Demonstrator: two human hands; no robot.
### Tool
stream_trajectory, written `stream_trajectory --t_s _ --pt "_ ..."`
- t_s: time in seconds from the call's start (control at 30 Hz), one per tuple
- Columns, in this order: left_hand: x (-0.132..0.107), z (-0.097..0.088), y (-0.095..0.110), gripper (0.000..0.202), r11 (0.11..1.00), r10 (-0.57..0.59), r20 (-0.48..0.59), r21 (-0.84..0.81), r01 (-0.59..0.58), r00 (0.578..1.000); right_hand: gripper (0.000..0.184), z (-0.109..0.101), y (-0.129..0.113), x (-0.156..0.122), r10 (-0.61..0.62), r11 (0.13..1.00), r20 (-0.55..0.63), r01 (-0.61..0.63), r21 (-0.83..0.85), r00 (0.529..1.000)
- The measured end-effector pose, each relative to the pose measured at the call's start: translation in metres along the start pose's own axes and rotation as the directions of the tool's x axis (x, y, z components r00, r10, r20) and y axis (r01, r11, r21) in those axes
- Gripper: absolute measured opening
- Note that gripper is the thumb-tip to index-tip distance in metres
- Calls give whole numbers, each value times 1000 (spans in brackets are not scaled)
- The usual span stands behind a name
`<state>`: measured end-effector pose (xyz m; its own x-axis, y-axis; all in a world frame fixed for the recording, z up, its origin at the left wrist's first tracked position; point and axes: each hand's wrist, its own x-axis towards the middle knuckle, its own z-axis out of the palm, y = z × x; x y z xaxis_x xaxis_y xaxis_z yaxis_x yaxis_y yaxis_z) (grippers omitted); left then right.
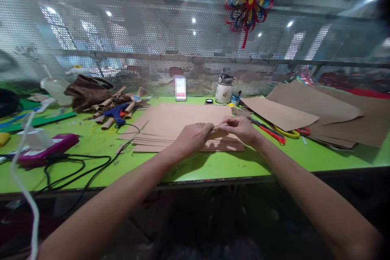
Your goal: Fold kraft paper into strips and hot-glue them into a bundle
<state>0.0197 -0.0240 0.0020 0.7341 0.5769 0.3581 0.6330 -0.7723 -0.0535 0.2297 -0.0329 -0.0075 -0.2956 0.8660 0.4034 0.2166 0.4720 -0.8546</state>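
Between my two hands is a small folded or rolled piece of brown kraft paper [218,133], held just over the front of a stack of brown paper sheets [183,113]. My left hand [195,136] is closed on the piece's left end, its fingers pressed together. At the other end my right hand [242,128] pinches the paper between thumb and fingers. Part of the piece is hidden behind the fingers, so its exact fold cannot be made out. The stack lies flat on the green table [195,166], with its lower sheets fanned toward me.
On the left are a blue glue gun [117,113], rolled paper tubes [103,107], a purple power strip [48,150] and black cables [94,158]. To the right lie scissors [274,133] beside larger brown sheets [313,101]. Behind stand a phone [180,88] and a jug [224,89].
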Motion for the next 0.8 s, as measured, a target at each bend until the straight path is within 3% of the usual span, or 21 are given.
stream_trajectory --t_s 0.23,0.37,0.6,0.8 --pt "-1 5 -2 20 999 -13 12 -52 13 1000 27 -2 0 -1 5 1000 -26 -5 6 1000" --pt "-1 4 -1 24 996 -13 28 -91 16 1000 30 -2 -1 -1 19 1000 51 -18 -16 999" --pt "2 -1 -4 30 979 -24 84 -199 40 996 37 -2 0 -2 8 986 81 6 -165 997" --pt "3 4 -5 37 990 -36 61 -135 44 997 38 1 2 -3 79 992 75 -71 -107 994"
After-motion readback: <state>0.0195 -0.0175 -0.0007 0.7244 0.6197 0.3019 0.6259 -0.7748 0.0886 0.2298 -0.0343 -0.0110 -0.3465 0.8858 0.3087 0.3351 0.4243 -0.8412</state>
